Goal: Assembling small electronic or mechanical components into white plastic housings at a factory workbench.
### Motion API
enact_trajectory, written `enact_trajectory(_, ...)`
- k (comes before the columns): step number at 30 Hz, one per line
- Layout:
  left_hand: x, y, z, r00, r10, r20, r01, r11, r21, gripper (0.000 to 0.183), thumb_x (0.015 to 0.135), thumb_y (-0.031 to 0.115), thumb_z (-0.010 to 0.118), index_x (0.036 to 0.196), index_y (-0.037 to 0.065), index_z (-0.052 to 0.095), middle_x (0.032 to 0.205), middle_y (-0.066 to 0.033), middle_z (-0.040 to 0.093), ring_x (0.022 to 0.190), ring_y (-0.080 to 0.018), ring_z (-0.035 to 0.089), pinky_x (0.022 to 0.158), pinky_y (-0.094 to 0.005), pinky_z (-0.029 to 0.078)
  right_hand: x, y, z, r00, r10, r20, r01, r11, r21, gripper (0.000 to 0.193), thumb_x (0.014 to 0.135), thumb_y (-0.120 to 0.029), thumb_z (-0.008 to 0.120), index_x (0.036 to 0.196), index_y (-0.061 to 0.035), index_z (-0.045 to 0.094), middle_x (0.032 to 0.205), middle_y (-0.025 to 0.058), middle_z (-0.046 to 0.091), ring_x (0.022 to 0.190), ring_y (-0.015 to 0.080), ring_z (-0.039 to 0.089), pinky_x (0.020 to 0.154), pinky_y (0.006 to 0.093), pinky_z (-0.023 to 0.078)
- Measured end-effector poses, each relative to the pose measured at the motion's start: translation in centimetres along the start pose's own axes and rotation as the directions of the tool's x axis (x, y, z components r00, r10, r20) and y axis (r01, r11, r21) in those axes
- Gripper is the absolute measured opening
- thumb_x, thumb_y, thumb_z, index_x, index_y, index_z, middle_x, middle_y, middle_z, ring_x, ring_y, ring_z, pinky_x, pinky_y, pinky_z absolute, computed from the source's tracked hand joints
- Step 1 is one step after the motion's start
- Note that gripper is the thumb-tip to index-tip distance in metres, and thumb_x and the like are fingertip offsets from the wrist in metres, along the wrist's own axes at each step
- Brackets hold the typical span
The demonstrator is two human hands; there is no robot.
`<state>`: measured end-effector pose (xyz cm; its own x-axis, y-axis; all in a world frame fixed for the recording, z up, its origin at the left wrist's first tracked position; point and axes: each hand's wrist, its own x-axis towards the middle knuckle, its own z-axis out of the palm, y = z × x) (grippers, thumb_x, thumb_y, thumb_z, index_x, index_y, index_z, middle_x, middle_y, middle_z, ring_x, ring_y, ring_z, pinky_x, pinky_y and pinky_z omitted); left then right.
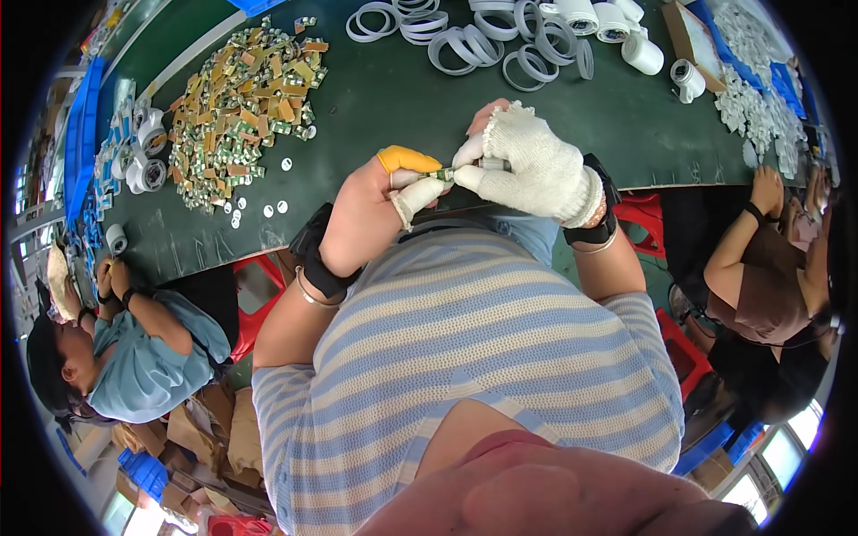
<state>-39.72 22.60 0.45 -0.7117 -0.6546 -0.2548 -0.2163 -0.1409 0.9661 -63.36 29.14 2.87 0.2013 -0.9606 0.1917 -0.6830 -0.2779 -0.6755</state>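
Pinching small green circuit board (437, 175) w/ left hand (365, 207), btwn thumb in white cot (416, 200) and index in yellow cot (408, 159). Closing in from opp. side w/ right hand (534, 165), wearing white knit glove (547, 147), thumb and fingers pinched on small grey piece (494, 164); hard to say if joined to the board, being partly covered by the glove. Held just over near edge of table (366, 112), close in front of blue-and-cream striped top (465, 304). Wrapped at both wrists w/ black bands (603, 198). Heaped at far L on table: big pile of green-and-tan circuit boards (246, 107), w/ a few loose white discs (268, 212) scattered by its near side. Lying at far side, approx. centre: pale grey rings (554, 43), some overlapping; next to these on R, white housings (642, 54). Spread farther R: clear plastic pieces (758, 112), near an open carton (695, 45). Standing at far L: blue bin (83, 134), w/ more white-and-grey round parts (147, 147) nearby. Seated along same table: co-worker in teal top (156, 357) on L, co-worker in brown top (760, 290) on R. Visible below table edge: red stools (642, 223).
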Motion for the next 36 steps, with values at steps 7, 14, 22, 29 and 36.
enact_trajectory(7, -1.0, 0.6, 0.6, 0.993, 0.093, -0.078, -0.084, 0.990, 0.115, 0.019, 0.095, 0.010, 0.077, 0.111, 0.003, 0.069, 0.090, -0.0047, 0.075, 0.072, -0.0079, 0.065, 0.063, -0.0259, 0.051, 0.1, 0.5, -0.1, 0.993, -0.117, 0.024, 0.116, 0.993, 0.010, 0.017, 0.077, -0.026, 0.088, 0.087, -0.0158, 0.078, 0.083, 0.0016, 0.066, 0.093, 0.0269, 0.065, 0.078, 0.0401, 0.049)
enact_trajectory(14, -1.2, 0.5, 0.6, 0.929, 0.368, -0.042, -0.293, 0.799, 0.525, 0.019, 0.090, 0.007, 0.080, 0.106, 0.004, 0.071, 0.087, -0.0074, 0.075, 0.072, -0.0133, 0.070, 0.065, -0.0269, 0.053, 0.9, 0.6, 0.3, 0.985, -0.159, 0.070, 0.154, 0.986, 0.069, 0.017, 0.078, -0.036, 0.078, 0.080, -0.0190, 0.081, 0.078, 0.0061, 0.069, 0.095, 0.0285, 0.065, 0.079, 0.0439, 0.047)
enact_trajectory(22, -0.6, 1.5, 0.1, 0.998, -0.036, -0.060, 0.048, 0.978, 0.202, 0.013, 0.096, 0.009, 0.073, 0.106, 0.002, 0.068, 0.089, -0.0017, 0.075, 0.075, -0.0063, 0.066, 0.067, -0.0253, 0.052, 1.2, -0.3, -0.5, 0.981, -0.068, 0.180, 0.072, 0.997, -0.013, 0.018, 0.080, -0.026, 0.086, 0.090, -0.0138, 0.077, 0.088, 0.0060, 0.068, 0.095, 0.0295, 0.065, 0.083, 0.0406, 0.048)
enact_trajectory(29, -1.2, 1.5, 0.4, 0.985, 0.116, -0.125, -0.081, 0.964, 0.255, 0.021, 0.092, 0.014, 0.079, 0.105, 0.000, 0.071, 0.083, -0.0140, 0.074, 0.063, -0.0196, 0.067, 0.062, -0.0302, 0.053, 1.0, 0.3, -0.3, 0.983, -0.118, 0.138, 0.104, 0.989, 0.103, 0.016, 0.082, -0.027, 0.085, 0.090, -0.0149, 0.077, 0.087, 0.0047, 0.069, 0.097, 0.0284, 0.065, 0.083, 0.0403, 0.048)
enact_trajectory(36, -1.4, 0.5, 1.1, 0.936, 0.318, -0.151, -0.227, 0.873, 0.431, 0.019, 0.092, 0.013, 0.078, 0.104, 0.000, 0.071, 0.086, -0.0201, 0.074, 0.071, -0.0348, 0.071, 0.064, -0.0353, 0.056, 1.2, -0.5, 0.6, 0.985, -0.148, 0.085, 0.155, 0.984, -0.088, 0.013, 0.080, -0.024, 0.084, 0.084, -0.0143, 0.077, 0.079, 0.0045, 0.067, 0.091, 0.0291, 0.064, 0.083, 0.0423, 0.047)
